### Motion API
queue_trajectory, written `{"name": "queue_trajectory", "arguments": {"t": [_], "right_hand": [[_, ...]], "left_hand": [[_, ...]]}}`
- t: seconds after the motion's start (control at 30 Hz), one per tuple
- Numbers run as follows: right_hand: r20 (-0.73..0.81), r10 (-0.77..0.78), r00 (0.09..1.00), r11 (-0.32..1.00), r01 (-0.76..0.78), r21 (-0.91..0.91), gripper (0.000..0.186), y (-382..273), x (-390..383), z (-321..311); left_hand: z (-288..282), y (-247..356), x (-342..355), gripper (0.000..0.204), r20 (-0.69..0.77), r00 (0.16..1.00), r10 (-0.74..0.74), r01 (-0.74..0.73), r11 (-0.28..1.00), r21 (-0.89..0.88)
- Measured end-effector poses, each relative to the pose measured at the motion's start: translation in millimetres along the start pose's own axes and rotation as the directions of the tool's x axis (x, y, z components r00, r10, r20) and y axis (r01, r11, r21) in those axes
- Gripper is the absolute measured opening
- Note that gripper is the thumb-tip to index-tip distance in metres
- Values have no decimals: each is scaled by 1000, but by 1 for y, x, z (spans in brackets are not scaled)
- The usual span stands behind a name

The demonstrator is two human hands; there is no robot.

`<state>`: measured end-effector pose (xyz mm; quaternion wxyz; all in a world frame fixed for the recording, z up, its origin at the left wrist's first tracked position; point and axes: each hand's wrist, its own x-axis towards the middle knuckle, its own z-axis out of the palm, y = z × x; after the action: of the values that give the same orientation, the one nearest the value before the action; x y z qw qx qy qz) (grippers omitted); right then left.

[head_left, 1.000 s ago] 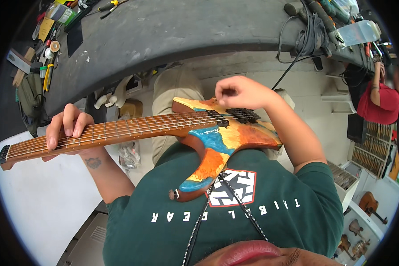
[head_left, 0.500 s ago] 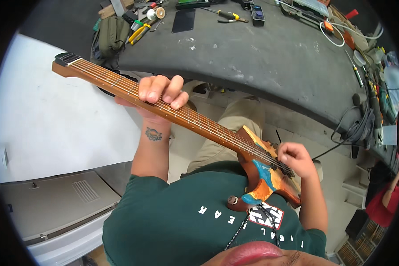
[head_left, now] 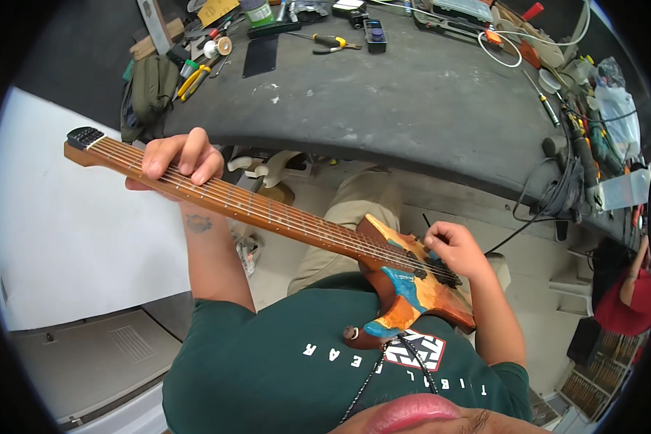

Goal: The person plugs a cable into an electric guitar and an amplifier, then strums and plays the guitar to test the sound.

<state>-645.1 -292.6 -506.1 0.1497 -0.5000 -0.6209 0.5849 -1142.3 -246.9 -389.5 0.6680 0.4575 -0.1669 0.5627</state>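
An electric guitar (head_left: pixel 267 208) with a brown neck and a blue, orange and yellow body lies slantwise across my lap and torso. Its headless end points to the far left. My left hand (head_left: pixel 181 158) is wrapped round the neck near that end, with bent fingertips on the strings and the thumb side hidden beneath. Close to the black bridge (head_left: pixel 441 270), my right hand (head_left: pixel 457 249) hovers over the far side of the body with its fingers curled in. Whether a pick sits between those fingers is hidden.
Beyond the guitar, a dark workbench (head_left: pixel 325 108) carries pliers (head_left: pixel 336 48), a small black device (head_left: pixel 375 36) and an olive bag (head_left: pixel 152 87). Cables (head_left: pixel 557 192) and tools crowd its right end. A white panel (head_left: pixel 87 231) stands left. Another person's red garment (head_left: pixel 627 307) shows far right.
My left hand has slid along the neck toward the headless end. My right hand has shifted off the bridge toward the body's far edge. The whole view has swung slightly.
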Motion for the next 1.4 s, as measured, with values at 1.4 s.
{"name": "queue_trajectory", "arguments": {"t": [1.4], "right_hand": [[39, -187, 981, 977, 190, -97, 21, -3, -5, 8]], "left_hand": [[23, -10, 0, 29, -231, 969, 88, -83, 996, 32]]}}
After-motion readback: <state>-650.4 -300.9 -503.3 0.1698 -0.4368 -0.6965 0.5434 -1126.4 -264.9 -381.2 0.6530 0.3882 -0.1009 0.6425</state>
